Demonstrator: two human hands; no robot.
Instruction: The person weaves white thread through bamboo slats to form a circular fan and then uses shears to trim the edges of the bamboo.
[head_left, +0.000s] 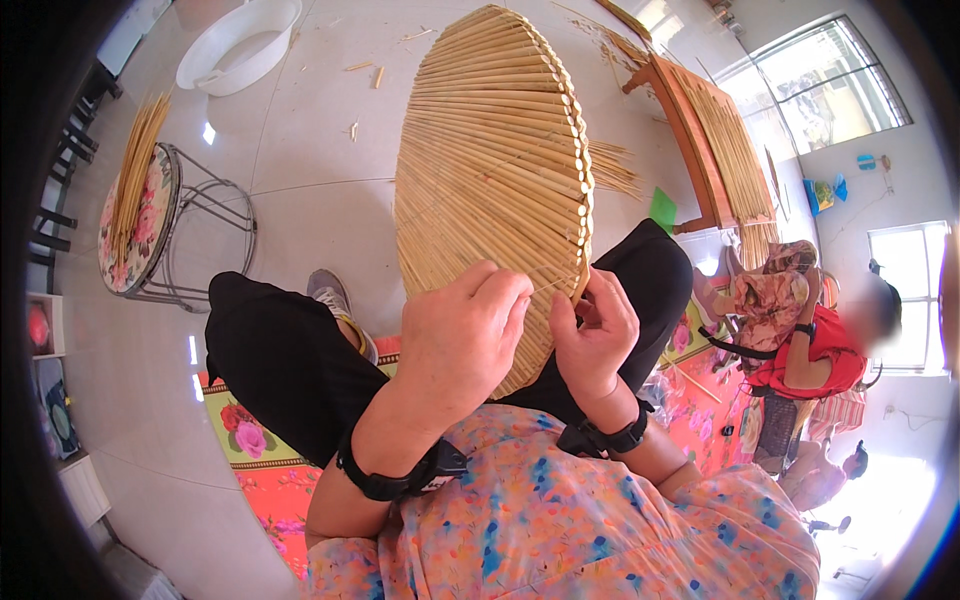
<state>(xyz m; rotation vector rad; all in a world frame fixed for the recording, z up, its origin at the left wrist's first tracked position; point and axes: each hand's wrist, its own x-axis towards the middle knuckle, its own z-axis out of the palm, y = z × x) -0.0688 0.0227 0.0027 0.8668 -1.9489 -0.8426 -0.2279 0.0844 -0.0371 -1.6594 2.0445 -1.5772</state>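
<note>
A large fan-like panel [485, 140] of pale straw sticks, radiating toward a braided rim on its right side, stands tilted between my knees. My left hand [465, 335] is closed in a pinch over the panel’s lower face, on what looks like a fine strand [548, 279] running toward the rim. My right hand [595, 335] is closed on the panel’s lower right edge, thumb in front and curled fingers partly hidden. The bottom of the panel is partly covered by my hands.
A stool [142, 235] with straw sticks [140, 165] stands left, near a white basin [228, 55]. A wooden bench [685, 150] holds long sticks at upper right. People [815, 355] sit on the right. A floral mat [250, 440] lies beneath me.
</note>
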